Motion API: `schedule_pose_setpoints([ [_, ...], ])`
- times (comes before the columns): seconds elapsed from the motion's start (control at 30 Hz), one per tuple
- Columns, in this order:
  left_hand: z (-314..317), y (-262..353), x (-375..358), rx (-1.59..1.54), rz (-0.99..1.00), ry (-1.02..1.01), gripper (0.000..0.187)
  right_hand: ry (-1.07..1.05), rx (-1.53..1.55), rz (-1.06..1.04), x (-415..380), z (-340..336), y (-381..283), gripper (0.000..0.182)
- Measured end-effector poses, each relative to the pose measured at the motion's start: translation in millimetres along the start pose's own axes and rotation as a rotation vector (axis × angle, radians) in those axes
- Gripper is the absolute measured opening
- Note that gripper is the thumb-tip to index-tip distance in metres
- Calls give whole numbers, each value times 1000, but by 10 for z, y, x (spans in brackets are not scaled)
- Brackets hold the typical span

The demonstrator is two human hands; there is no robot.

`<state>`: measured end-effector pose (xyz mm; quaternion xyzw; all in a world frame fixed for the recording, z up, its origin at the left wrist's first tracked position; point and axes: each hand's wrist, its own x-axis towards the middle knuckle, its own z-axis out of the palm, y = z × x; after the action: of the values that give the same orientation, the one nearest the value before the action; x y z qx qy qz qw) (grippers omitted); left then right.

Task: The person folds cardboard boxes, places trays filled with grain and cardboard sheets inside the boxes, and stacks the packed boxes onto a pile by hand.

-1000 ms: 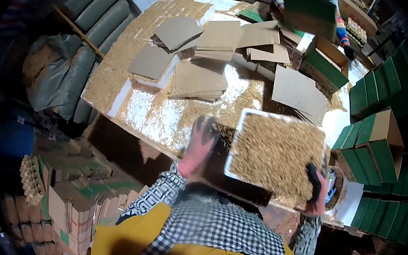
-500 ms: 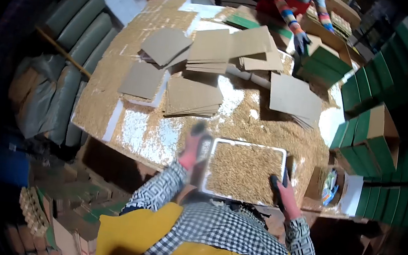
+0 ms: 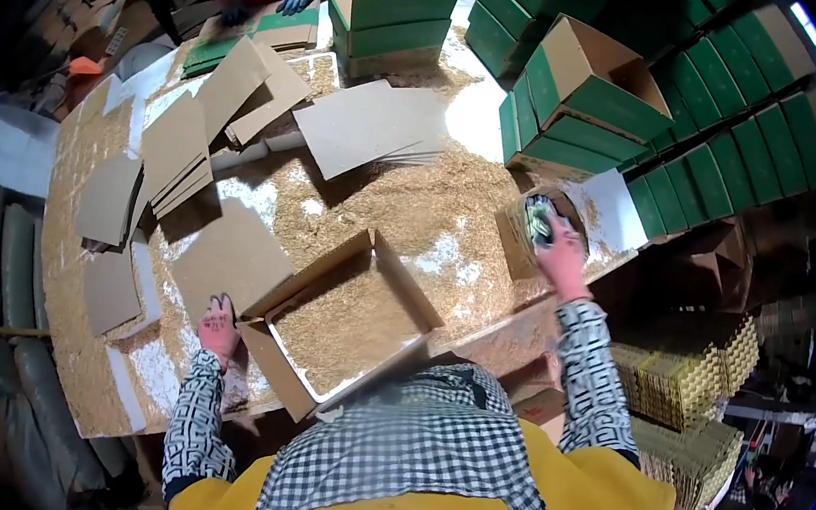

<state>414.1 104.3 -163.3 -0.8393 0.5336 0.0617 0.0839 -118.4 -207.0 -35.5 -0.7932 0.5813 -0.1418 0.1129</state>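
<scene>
Noting hands well apart, left hand point(image 3: 219, 327) at sheet point(image 3: 231, 260), right hand point(image 3: 563, 258) in carton point(image 3: 516, 242) at packet point(image 3: 537, 219), with both grips unclear and box point(image 3: 405, 288) between; could bend flap point(image 3: 272, 371) if dragging left hand across.

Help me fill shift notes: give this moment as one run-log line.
Left hand: beside open carton | Right hand: in small box, grip unclear | Open carton: surrounds tray of loose tan material

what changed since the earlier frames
The tray now sits inside an open box. The right hand has let go of it and moved right, to the small box; the left hand is beside the open box. The cardboard stacks stay put.
</scene>
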Motion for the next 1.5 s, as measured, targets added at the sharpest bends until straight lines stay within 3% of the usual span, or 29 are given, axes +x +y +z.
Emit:
schedule_pose_setpoints([
  [0.03,-163,85,-79,-60,58,-64,54,1,-209,-69,117,39,422,50],
  [0.07,-297,135,-115,-144,84,-72,52,-146,-298,-88,200,137,772,54],
  [0.13,-515,175,-181,-279,-57,170,42,-340,-441,-168,254,268,1112,61],
  [0.17,-623,143,-161,-360,-142,332,38,-269,-448,-239,330,302,1221,55],
  [0.23,-849,173,-186,-426,-338,510,34,-130,0,-209,355,117,1213,45],
  [0.27,-818,183,-199,-456,-380,575,30,-78,77,-212,359,126,1313,37],
  [0.3,-869,275,-245,-607,-464,551,28,-62,104,-170,340,129,1390,37],
  [0.43,-838,648,-578,-754,-503,637,29,-76,301,98,362,52,1550,36],
  [0.5,-837,791,-865,-818,-569,648,29,53,438,80,386,162,1639,33],
  [0.53,-806,796,-996,-853,-617,651,29,4,325,83,403,149,1619,33],
  [0.6,-784,821,-1220,-944,-699,684,30,-81,99,84,467,44,1495,32],
  [0.7,-778,674,-1556,-702,-787,630,33,-76,-46,39,554,-101,1352,33],
  [0.77,-835,613,-1711,-807,-792,663,33,86,-16,-16,526,-258,1268,31],
  [0.83,-969,641,-1779,-807,-758,772,34,223,281,-23,495,-480,992,30],
  [0.9,-1218,875,-1780,-664,-717,930,35,51,1195,321,373,-664,274,30],
  [0.93,-1441,1073,-1776,-562,-618,947,37,19,1231,161,230,-564,-86,31],
  [1.0,-1595,1339,-1648,-331,-374,969,44,-389,1052,-319,25,21,-764,32],
  [1.03,-1643,1505,-1598,-343,-231,910,46,-291,806,-768,-145,200,-1347,33],
  [1.07,-1756,1699,-1540,-335,-117,788,44,-318,257,-911,-351,366,-1676,34],
  [1.1,-1848,1844,-1448,-361,35,634,38,-367,-68,-1083,-348,617,-1824,36],
  [1.17,-1481,1969,-1338,-203,158,366,30,-39,182,-1050,-236,1213,-1678,35],
  [1.2,-1425,1990,-1273,-254,217,345,27,-244,300,-863,-130,732,-1821,32],
  [1.23,-1361,2018,-1255,-315,269,313,24,-116,506,-685,-119,604,-1784,33],
  [1.3,-1237,1972,-1151,-404,375,127,25,-86,535,-604,-148,349,-1858,32],
  [1.33,-1325,1963,-1075,-343,383,-67,28,-190,540,-781,-201,317,-1951,33],
  [1.37,-1193,1892,-992,-388,443,-142,29,-335,336,-959,-316,342,-2071,33],
  [1.43,-802,1773,-834,-476,564,-295,31,-702,-252,-1126,-555,896,-2047,33],
  [1.47,-826,1807,-774,-506,561,-488,36,-700,-305,-1138,-646,976,-2014,34],
  [1.5,-866,1797,-799,-505,557,-450,40,-694,-355,-1146,-687,963,-2069,35],
])
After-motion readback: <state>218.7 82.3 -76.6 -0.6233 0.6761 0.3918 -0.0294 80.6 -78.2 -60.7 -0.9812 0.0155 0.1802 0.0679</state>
